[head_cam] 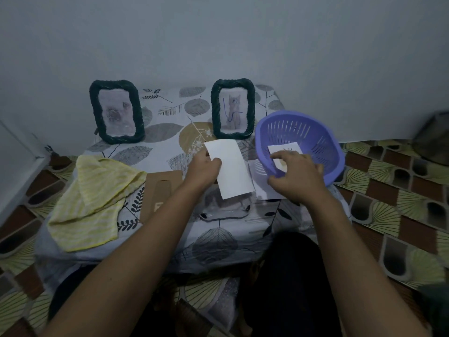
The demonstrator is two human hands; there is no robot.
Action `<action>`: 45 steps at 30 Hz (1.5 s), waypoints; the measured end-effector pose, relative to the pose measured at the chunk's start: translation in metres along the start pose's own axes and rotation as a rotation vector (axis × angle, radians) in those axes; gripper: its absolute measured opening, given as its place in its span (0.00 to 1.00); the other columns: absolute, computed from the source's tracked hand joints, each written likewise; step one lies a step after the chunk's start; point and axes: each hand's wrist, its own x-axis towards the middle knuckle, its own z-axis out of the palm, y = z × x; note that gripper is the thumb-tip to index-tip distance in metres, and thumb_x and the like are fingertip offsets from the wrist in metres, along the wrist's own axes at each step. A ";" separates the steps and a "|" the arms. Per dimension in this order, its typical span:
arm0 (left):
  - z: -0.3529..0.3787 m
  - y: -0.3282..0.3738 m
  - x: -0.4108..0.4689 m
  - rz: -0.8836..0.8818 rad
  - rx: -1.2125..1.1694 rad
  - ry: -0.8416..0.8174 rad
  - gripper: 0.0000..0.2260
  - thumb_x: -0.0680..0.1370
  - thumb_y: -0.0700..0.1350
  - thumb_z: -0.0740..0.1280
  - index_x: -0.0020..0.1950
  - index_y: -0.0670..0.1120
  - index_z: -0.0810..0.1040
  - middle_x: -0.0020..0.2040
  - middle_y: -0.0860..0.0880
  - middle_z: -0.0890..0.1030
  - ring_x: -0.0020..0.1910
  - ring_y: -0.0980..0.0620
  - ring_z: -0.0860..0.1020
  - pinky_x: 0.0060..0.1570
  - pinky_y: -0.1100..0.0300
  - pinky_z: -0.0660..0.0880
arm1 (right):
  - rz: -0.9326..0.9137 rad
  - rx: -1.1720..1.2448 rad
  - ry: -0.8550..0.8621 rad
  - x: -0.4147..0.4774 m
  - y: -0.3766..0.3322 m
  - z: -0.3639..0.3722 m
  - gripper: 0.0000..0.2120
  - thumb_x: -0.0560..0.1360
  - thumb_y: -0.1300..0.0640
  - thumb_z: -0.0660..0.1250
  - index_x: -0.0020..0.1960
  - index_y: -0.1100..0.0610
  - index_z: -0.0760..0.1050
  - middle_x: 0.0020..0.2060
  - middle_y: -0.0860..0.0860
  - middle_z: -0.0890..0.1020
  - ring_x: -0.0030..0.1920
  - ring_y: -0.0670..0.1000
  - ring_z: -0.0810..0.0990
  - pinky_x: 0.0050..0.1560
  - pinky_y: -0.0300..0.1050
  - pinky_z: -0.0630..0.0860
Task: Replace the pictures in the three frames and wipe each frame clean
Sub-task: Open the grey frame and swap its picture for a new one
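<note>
Leaf-printed tablecloth [170, 110] covers a low table pushed against a pale grey-blue wall [218, 40], with a brown and green fan-patterned floor mat [393, 195] around it.

Two frames stand upright at the back of the table, well apart, both with thick, dark green, rope-twisted borders. The left frame [116, 111] holds a faint, washed-out picture of what looks like a cat. The right frame [232, 108] shows a grey seated cat scrawled over with blue pen lines.

The left hand [202, 170] pinches the left edge of a blank white sheet [230, 169], thumb on top, holding it tilted above the middle of the table. Beneath that sheet a cat picture [226, 205] lies flat on the cloth; whether a frame surrounds it cannot be made out. A brown cardboard backing [161, 193] lies flat just left of it, partly tucked under a crumpled yellow striped cloth [94, 200].

The right hand [295, 176] reaches over the near rim of a purple slotted basket [323, 147], fingers spread and loosely bent, gripping nothing. Its fingertips are at a small picture [284, 148] lying inside the basket, though contact is unclear. Another white paper [261, 188] lies under the basket's near edge
</note>
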 end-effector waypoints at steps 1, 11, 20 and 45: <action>0.006 0.001 0.003 -0.009 -0.003 -0.022 0.17 0.75 0.41 0.59 0.64 0.47 0.73 0.55 0.47 0.82 0.52 0.46 0.82 0.54 0.42 0.80 | 0.013 -0.020 -0.064 0.001 0.005 -0.002 0.26 0.72 0.50 0.70 0.69 0.45 0.72 0.64 0.49 0.76 0.65 0.57 0.71 0.66 0.57 0.60; 0.071 -0.015 0.058 -0.124 0.020 -0.058 0.10 0.71 0.37 0.64 0.50 0.37 0.78 0.48 0.36 0.83 0.47 0.37 0.83 0.47 0.35 0.80 | -0.063 0.115 -0.084 0.013 0.016 -0.015 0.16 0.72 0.58 0.70 0.59 0.51 0.81 0.51 0.51 0.83 0.49 0.56 0.80 0.53 0.56 0.79; 0.089 0.012 0.044 -0.109 0.055 -0.124 0.09 0.80 0.39 0.60 0.44 0.35 0.76 0.37 0.36 0.81 0.30 0.40 0.80 0.36 0.43 0.80 | -0.065 0.112 -0.088 0.016 0.015 -0.014 0.16 0.70 0.58 0.70 0.58 0.49 0.82 0.50 0.50 0.85 0.49 0.56 0.81 0.53 0.55 0.80; 0.075 0.031 0.032 0.063 0.101 -0.151 0.13 0.79 0.45 0.69 0.60 0.43 0.73 0.45 0.42 0.84 0.29 0.50 0.81 0.27 0.61 0.75 | 0.168 0.125 -0.091 0.070 0.022 0.005 0.09 0.74 0.56 0.63 0.48 0.54 0.81 0.47 0.56 0.82 0.48 0.60 0.79 0.54 0.54 0.79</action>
